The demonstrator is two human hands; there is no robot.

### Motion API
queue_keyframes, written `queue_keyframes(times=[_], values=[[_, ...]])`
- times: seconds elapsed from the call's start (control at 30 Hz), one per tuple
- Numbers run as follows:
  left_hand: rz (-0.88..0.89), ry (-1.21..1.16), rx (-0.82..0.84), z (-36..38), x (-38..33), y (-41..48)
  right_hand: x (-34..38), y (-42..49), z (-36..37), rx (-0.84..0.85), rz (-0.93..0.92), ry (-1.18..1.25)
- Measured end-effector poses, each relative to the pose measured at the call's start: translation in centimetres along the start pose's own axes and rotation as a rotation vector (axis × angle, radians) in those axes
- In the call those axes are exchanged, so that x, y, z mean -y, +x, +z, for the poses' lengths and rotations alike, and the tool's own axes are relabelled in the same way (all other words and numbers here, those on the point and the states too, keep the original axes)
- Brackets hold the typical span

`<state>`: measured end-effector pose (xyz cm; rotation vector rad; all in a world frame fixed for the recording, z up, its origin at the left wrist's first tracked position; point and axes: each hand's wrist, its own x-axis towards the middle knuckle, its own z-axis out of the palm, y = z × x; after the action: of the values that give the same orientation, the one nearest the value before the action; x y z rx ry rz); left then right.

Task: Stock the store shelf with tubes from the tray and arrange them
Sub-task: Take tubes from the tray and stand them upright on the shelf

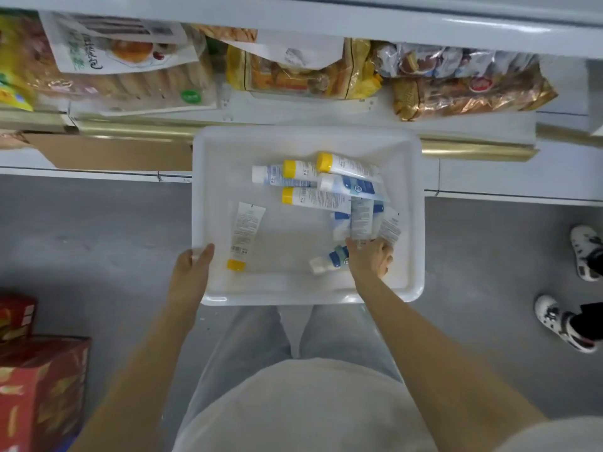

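Note:
A white plastic tray point(208, 197) is held out in front of me, its far edge against the shelf front. My left hand point(192, 272) grips the tray's near-left rim. Inside lie several tubes with yellow or white caps. One yellow-capped tube point(245, 234) lies alone at the left. A pile of tubes point(321, 182) fills the far middle. My right hand point(370, 261) is inside the tray at the right, fingers curled round a bunch of tubes point(360, 220) that stick out away from me. A blue-and-white tube point(328, 262) lies just left of that hand.
The shelf point(306, 114) beyond the tray carries bagged breads and biscuit packs point(137, 70). A lower white shelf edge point(509, 184) runs left and right. Red cartons point(39, 380) stand on the floor at the left. Another person's patterned shoes point(561, 324) are at the right.

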<state>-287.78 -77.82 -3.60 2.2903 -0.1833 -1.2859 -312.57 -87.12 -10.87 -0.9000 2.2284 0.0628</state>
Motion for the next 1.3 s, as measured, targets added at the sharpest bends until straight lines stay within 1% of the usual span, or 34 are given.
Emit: queue_keyframes(times=[0.07,0.17,0.23,0.3,0.37,0.43,0.47,0.5,0.57,0.63,0.73,0.8,0.83,0.9,0.97,1.07,1.17,1.3], values=[[-0.021,0.061,-0.012,0.0,0.0,0.1,-0.1,0.0,0.8,-0.014,0.019,0.031],[-0.006,0.340,-0.039,0.4,-0.7,-0.3,-0.3,0.0,1.5,0.008,0.035,0.124],[0.053,0.510,-0.040,1.1,-1.5,-1.0,-0.4,-0.1,1.6,0.022,0.025,0.132],[0.158,0.601,-0.026,2.2,-2.5,-1.8,-0.6,-0.4,1.3,0.076,0.045,0.213],[0.272,0.663,0.060,3.5,-3.7,-2.4,-1.0,-1.0,0.7,0.160,0.124,0.368],[0.269,0.678,0.242,5.1,-4.9,-2.8,-1.5,-2.0,-0.4,0.339,0.212,0.572],[0.201,0.634,0.337,6.0,-5.4,-2.9,-1.7,-2.8,-1.2,0.447,0.225,0.657],[0.112,0.535,0.418,6.9,-5.9,-3.0,-1.8,-3.7,-2.1,0.545,0.209,0.718],[-0.045,0.275,0.503,8.5,-6.5,-3.5,-1.7,-5.8,-3.7,0.661,0.114,0.727],[-0.059,0.139,0.548,9.5,-6.8,-4.1,-1.4,-7.9,-4.8,0.710,0.005,0.681],[-0.055,-0.093,0.538,10.0,-6.9,-4.7,-0.5,-10.2,-5.4,0.777,-0.089,0.670],[-0.050,-0.192,0.516,10.0,-6.9,-4.8,-0.5,-10.3,-5.2,0.736,-0.141,0.653],[-0.053,-0.219,0.502,9.9,-6.8,-4.7,-0.6,-10.1,-5.3,0.675,-0.182,0.624],[-0.066,-0.242,0.460,9.7,-6.6,-4.3,-1.2,-8.7,-5.6,0.492,-0.216,0.558],[-0.097,-0.243,0.411,9.2,-6.3,-3.9,-2.3,-6.7,-6.1,0.326,-0.131,0.563],[-0.156,-0.266,0.382,8.0,-5.5,-3.3,-3.9,-3.5,-7.0,0.163,0.024,0.572],[-0.219,-0.308,0.358,6.9,-4.7,-3.1,-4.4,-1.4,-6.5,0.086,0.069,0.508],[-0.253,-0.336,0.337,6.2,-3.4,-2.9,-4.0,0.3,-4.1,0.078,0.086,0.405]])
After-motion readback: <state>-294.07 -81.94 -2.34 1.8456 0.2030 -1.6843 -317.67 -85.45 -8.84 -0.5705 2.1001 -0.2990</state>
